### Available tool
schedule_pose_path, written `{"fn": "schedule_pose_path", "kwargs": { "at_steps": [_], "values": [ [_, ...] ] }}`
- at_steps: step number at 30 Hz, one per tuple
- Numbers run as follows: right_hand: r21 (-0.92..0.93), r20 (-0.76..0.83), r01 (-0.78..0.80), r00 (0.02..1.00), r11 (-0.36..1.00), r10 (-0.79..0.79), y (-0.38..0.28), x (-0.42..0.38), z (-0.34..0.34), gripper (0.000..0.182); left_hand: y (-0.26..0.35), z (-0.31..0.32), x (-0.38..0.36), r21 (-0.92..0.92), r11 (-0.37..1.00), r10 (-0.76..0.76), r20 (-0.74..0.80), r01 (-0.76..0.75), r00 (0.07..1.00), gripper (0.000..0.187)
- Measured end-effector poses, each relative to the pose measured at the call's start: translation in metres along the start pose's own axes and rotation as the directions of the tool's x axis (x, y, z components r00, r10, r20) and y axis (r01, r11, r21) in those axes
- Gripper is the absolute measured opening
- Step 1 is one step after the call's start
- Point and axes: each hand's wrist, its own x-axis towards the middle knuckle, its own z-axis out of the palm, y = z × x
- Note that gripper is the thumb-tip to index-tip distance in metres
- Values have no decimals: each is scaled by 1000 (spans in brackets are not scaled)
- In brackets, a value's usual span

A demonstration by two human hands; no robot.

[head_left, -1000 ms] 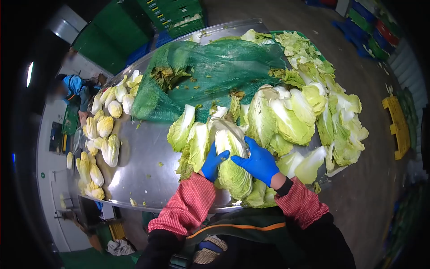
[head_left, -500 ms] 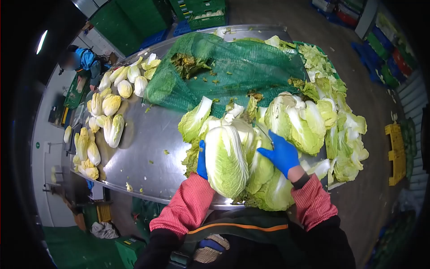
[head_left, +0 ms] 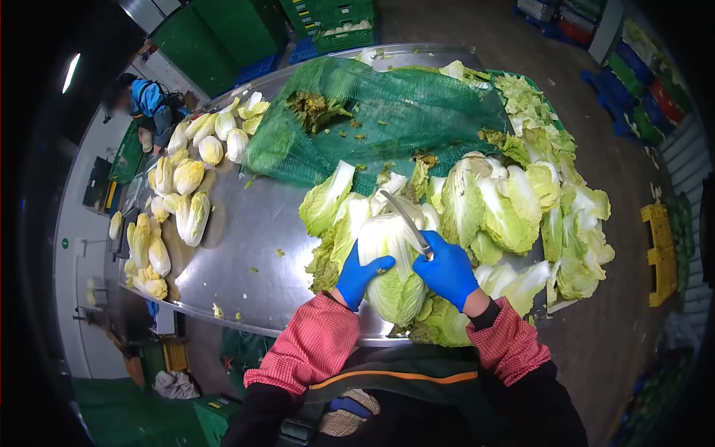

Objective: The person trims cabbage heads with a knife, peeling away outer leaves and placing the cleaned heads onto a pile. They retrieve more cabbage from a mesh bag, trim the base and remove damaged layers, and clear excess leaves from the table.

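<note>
A pale green napa cabbage (head_left: 395, 294) is between my hands near the table's front edge, its white base turned away from me. My left hand (head_left: 359, 274), in a blue glove, grips its left side with the thumb across the front. My right hand (head_left: 447, 272), also blue-gloved, is closed round the handle of a knife (head_left: 403, 217), whose curved blade lies over the cabbage's base. Loose outer leaves (head_left: 328, 200) lie to the left of the cabbage. Another cabbage (head_left: 463, 195) rests behind my right hand.
A green mesh sack (head_left: 402, 112) with wilted leaves covers the table's back. Several small trimmed heads (head_left: 190, 176) sit on the metal table (head_left: 246, 261) at left. Leaves (head_left: 577, 238) pile up at right. A person in blue (head_left: 149, 97) is at the far left.
My right hand has moved left onto the cabbage, and the knife blade now shows above it. The cabbage has turned and its base is more exposed. My left thumb now lies across its front.
</note>
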Motion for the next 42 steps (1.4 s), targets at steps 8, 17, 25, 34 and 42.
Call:
{"fn": "schedule_pose_path", "kwargs": {
  "at_steps": [8,17,25,34,42],
  "values": [
    [225,29,-219,975,949,218,27,13,-39,35,22,-13,-20,-752,631,-154,121,192,981,67],
    [342,90,-102,993,934,75,-11,13,-20,37,10,-7,-2,-615,771,-80,162,164,984,74],
    [-255,-86,56,993,965,-81,28,-1,-18,42,13,-14,7,-526,848,13,-103,-65,995,72],
    [418,98,19,993,908,-66,-11,24,-12,51,11,-7,22,-453,891,4,72,29,997,75],
    [165,-43,-21,999,986,28,-4,9,-12,32,-8,-6,17,-488,872,-121,-112,51,986,74]
  ]
}}
